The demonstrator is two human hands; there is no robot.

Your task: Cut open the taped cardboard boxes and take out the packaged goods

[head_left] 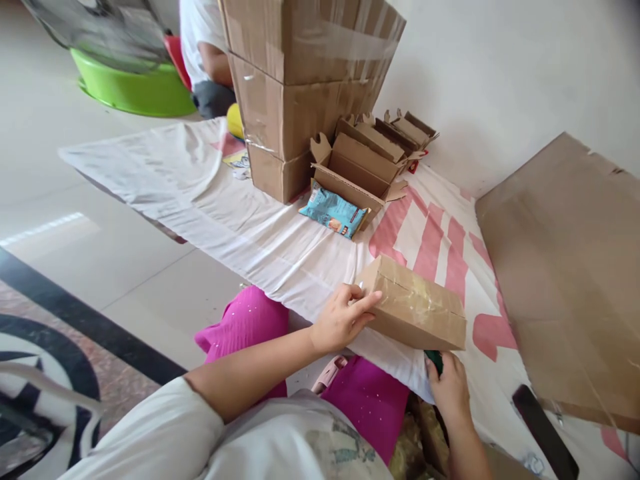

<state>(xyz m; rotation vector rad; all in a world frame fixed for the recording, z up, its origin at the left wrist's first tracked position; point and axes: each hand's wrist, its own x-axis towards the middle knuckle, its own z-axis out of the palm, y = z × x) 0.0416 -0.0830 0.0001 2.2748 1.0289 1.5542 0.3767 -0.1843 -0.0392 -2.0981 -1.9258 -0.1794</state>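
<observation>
Left hand [344,320] is resting against the left end of the taped brown box [417,300], its fingers half spread. Right hand [451,387] is gripping a dark green thing [434,361], mostly hidden. The box is sitting on the pink-and-white cloth [280,250].
</observation>
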